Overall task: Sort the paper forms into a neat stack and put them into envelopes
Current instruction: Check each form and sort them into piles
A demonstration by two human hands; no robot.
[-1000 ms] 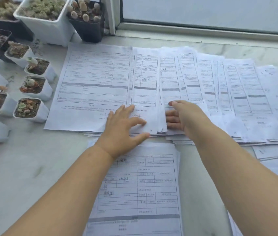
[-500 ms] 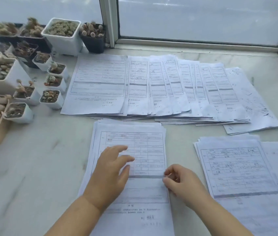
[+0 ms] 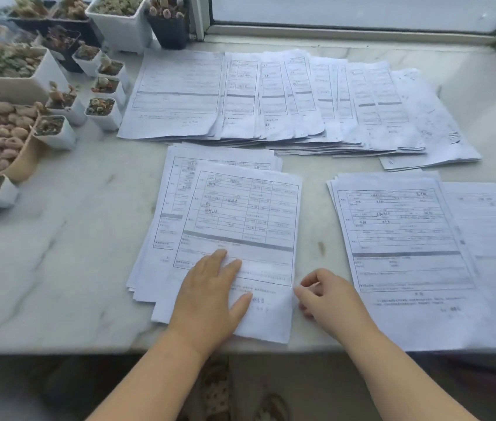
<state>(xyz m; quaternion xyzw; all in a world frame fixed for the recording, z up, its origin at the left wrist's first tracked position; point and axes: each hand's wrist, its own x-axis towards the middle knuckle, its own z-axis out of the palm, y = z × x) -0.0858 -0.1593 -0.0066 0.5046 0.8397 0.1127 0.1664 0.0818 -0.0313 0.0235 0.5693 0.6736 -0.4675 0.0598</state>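
Printed paper forms lie in three groups on a marble sill. A long fanned row of forms stretches along the back. Near me in the centre is a loose stack with a top form lying skewed to the right and overhanging the near side. My left hand presses flat on the lower part of that top form. My right hand has curled fingers pinching the form's right edge. A second stack sits to the right. No envelope is visible.
Several small white pots of succulents and larger planters crowd the left side. A window frame runs along the back. A single sheet lies at the far right. The sill's front edge is close to my wrists.
Both hands drew back from the fanned row to the near centre stack. A form now lies skewed on top of it, slid right and toward me, under my left palm.
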